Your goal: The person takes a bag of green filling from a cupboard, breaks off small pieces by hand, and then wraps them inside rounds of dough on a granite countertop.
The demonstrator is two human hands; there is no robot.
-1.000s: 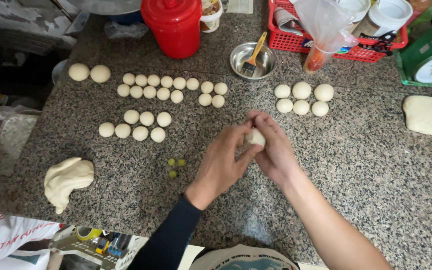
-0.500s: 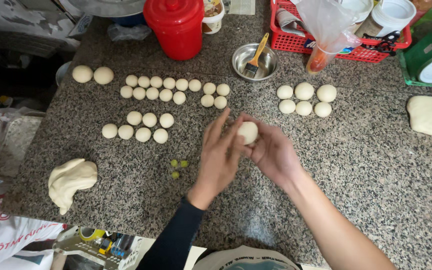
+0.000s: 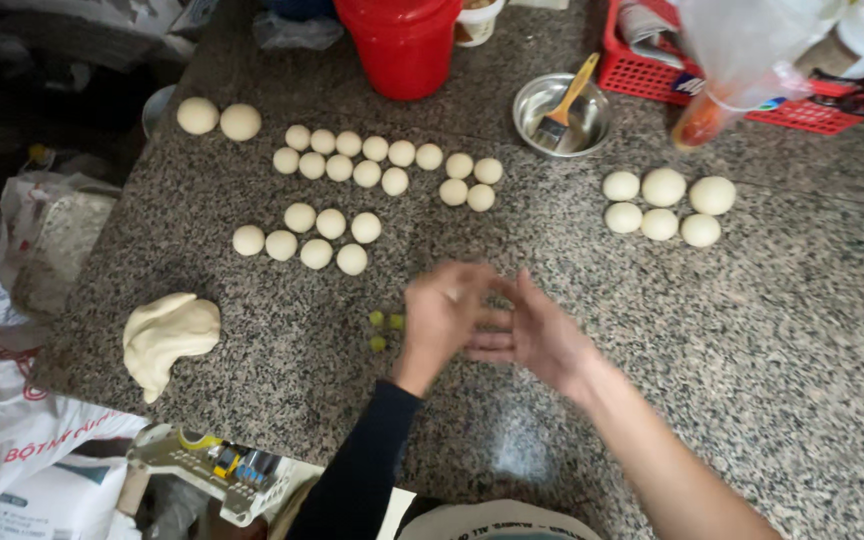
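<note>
Left hand (image 3: 442, 315): blurred, fingers curled, raised above granite counter (image 3: 752, 330), back toward camera; forearm in dark sleeve. Right hand (image 3: 537, 335): fingers extended toward left hand, fingertips touching or just beside it; forearm bare. Both hands meet over counter's near-middle. Contents of grasp indiscernible.

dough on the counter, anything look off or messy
Mostly tidy: the dough balls sit in neat rows on the granite counter. One shapeless dough lump lies close to the counter's left edge, and three small green bits lie loose beside the left hand. Nothing looks spilled.
</note>
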